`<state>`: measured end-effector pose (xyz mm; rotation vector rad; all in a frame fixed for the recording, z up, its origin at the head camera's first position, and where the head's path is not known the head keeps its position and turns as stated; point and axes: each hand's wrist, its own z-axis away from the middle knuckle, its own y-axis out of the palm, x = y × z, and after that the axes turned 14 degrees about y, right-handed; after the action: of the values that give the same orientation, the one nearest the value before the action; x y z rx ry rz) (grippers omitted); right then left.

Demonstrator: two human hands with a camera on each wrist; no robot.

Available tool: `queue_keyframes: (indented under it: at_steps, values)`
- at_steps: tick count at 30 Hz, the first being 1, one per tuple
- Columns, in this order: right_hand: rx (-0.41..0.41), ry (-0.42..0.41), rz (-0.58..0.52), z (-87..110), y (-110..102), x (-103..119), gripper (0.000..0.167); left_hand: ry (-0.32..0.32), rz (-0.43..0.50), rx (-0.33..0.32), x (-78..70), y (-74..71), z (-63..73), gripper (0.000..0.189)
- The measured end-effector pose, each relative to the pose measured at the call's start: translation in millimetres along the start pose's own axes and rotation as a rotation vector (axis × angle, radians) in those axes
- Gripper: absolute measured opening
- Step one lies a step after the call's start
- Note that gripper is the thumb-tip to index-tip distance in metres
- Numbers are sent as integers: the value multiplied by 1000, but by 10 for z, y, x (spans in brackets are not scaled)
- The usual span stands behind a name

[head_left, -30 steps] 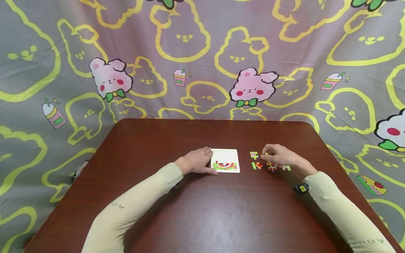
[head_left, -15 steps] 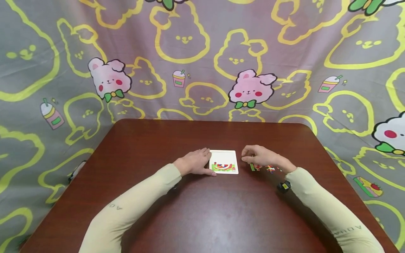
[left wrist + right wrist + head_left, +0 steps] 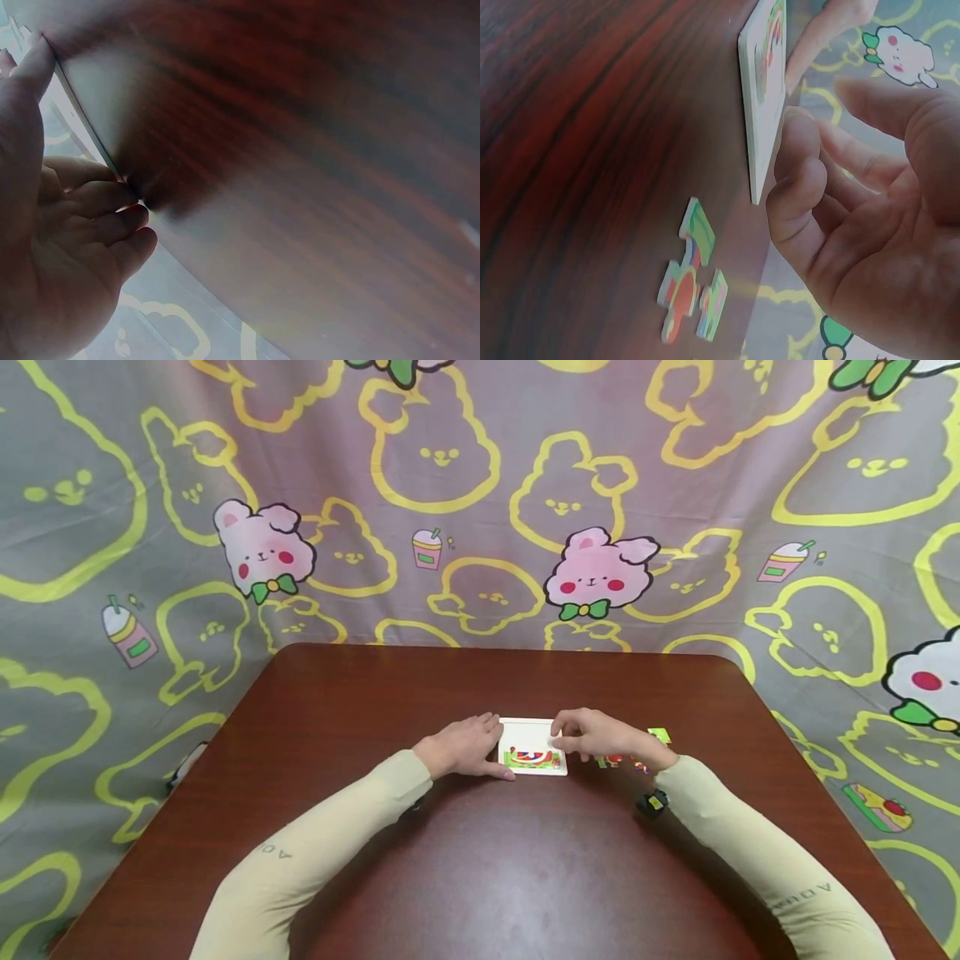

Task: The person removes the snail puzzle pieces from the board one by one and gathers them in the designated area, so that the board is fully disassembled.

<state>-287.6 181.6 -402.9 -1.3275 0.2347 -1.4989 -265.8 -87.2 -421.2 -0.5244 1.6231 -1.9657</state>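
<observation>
A square white puzzle tray (image 3: 522, 732) lies on the table, with a red, blue and green picture strip along its near side. My left hand (image 3: 467, 746) rests along its left edge, fingers extended and thumb at the near corner. In the left wrist view the fingertips of that hand (image 3: 82, 247) touch the tray's edge. My right hand (image 3: 592, 732) hovers at the tray's right side, fingers bent with the thumb close to them. Whether a puzzle piece is between its fingertips is not visible. Beneath and beyond that hand lie loose puzzle pieces (image 3: 679, 289).
A green puzzle piece (image 3: 660, 735) lies right of the right wrist, with more pieces partly hidden by the forearm. The dark red wooden table (image 3: 480, 868) backs onto a patterned curtain (image 3: 480, 460).
My right hand has moved left from above the loose pieces to the tray's right side. The green piece at the far right has come into sight. My left hand has stayed on the tray.
</observation>
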Motion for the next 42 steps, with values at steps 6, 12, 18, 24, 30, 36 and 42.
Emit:
queue_keyframes:
  at_steps: [6,12,18,24,30,36,42]
  values:
    - [10,-12,37,-20,36,61,20,-4,3,4,0,19,-15,104]
    - [16,-17,52,-58,79,75,23,-5,-8,6,3,35,-22,103]
    - [42,-58,38,-103,162,62,25,-3,-7,5,4,30,-22,103]
    - [30,-99,50,-109,228,95,26,-6,-7,1,-2,7,-16,103]
    - [-5,-116,71,-113,283,156,24,1,-12,-10,-12,-5,-6,102]
    - [-26,-97,119,-142,320,243,23,7,-13,-28,-10,4,-2,101]
    - [-27,-81,105,-218,390,312,22,11,-15,-35,2,16,0,101]
